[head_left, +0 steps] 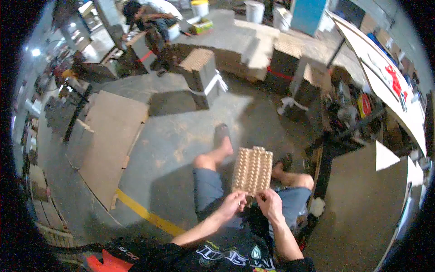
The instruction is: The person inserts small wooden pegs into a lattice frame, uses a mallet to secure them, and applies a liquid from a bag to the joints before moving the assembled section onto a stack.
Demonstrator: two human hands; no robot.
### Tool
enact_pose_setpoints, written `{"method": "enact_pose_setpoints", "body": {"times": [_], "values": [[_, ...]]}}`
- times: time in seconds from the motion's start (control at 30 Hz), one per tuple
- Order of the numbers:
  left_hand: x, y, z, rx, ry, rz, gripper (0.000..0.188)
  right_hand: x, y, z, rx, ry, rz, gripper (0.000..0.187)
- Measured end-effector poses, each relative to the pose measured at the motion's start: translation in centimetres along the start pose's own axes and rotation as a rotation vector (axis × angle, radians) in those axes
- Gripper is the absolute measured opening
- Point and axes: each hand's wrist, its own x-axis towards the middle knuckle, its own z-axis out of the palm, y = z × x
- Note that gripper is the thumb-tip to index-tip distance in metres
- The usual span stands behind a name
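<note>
A small tan rectangular panel (252, 170), patterned with upright braided-looking rows, stands in front of me above my lap. My left hand (234, 203) pinches the lower left part of its near edge. At the lower right of that edge, the fingers of my right hand (270, 203) are closed close to the left ones. Whether a smaller piece is between the fingertips is too blurred to tell. The panel's far side is hidden from me.
A tall grey stack with a tan patterned top (198, 61) stands ahead on the floor. A brown board (115, 136) lies left, another large board (362, 204) is close on my right. A white-topped table (385, 77) stands far right. Another person (156, 22) sits bent at far left.
</note>
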Motion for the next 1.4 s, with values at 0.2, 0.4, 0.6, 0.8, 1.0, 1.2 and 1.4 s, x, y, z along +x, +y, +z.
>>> {"method": "enact_pose_setpoints", "body": {"times": [0.2, 0.4, 0.6, 0.8, 1.0, 1.2, 1.4], "values": [[-0.2, -0.7, -0.8, -0.071, 0.091, -0.01, 0.022, 0.1, 0.5, 0.6, -0.277, -0.034, -0.223, 0.015], [0.8, -0.8, -1.0, -0.063, 0.11, 0.052, 0.023, 1.0, 0.6, 0.5, -0.256, -0.043, -0.322, 0.011], [1.1, -0.8, -1.2, -0.062, 0.114, 0.043, 0.024, 1.2, 0.6, 0.6, -0.351, -0.032, -0.34, 0.01], [1.4, -3.3, -1.8, -0.036, 0.087, 0.083, 0.024, 0.0, 0.3, 0.4, -0.255, -0.035, -0.329, 0.008], [0.7, -1.4, -1.0, -0.053, 0.089, 0.061, 0.018, 0.9, 2.0, 0.0, -0.376, -0.076, -0.236, 0.009], [-0.8, 0.9, -2.0, -0.189, 0.04, 0.011, 0.027, 2.2, 0.3, -1.5, -0.284, -0.095, -0.133, 0.013], [-1.5, 0.5, -1.6, -0.3, -0.007, -0.122, 0.036, 1.4, 1.4, -0.8, -0.267, -0.12, -0.15, 0.015]]}}
